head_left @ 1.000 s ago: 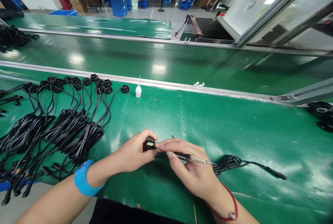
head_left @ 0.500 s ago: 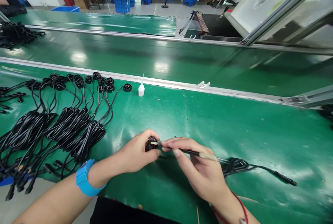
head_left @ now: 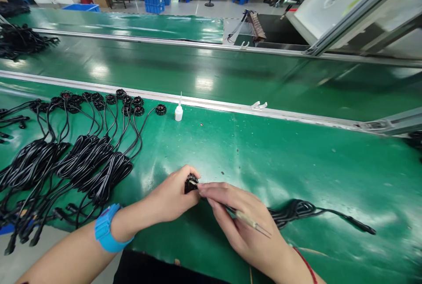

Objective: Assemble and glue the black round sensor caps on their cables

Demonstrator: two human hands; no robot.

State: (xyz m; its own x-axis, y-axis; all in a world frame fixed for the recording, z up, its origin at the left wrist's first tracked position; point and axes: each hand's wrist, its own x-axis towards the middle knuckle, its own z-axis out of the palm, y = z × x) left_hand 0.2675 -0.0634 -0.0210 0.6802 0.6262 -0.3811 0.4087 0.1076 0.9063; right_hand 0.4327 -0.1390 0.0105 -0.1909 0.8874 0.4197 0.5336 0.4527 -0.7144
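Near the front of the green bench, my left hand (head_left: 174,194) is closed around a small round black part (head_left: 191,183), gripping it between thumb and fingers. My right hand (head_left: 242,218) pinches a thin pen-like tool (head_left: 247,220) with a dark shaft, a beige section and thin metal prongs at the rear; its exact kind is unclear. The tool's front end meets the round part, where my fingertips partly cover it. A coiled black cable (head_left: 295,211) lies beyond my right hand, its plug end pointing right. Whether it joins the held part is hidden.
Bundled black cables (head_left: 108,174) with round ends lie at the left. A small white needle-tipped bottle (head_left: 178,112) stands near the white rail (head_left: 217,105). Behind the rail runs a green belt (head_left: 148,64). A metal frame (head_left: 359,16) rises at the right.
My right hand has shifted slightly left and turned, bringing its fingertips closer to the round part. The tool's rear end has swung down toward me. My left hand keeps its hold.
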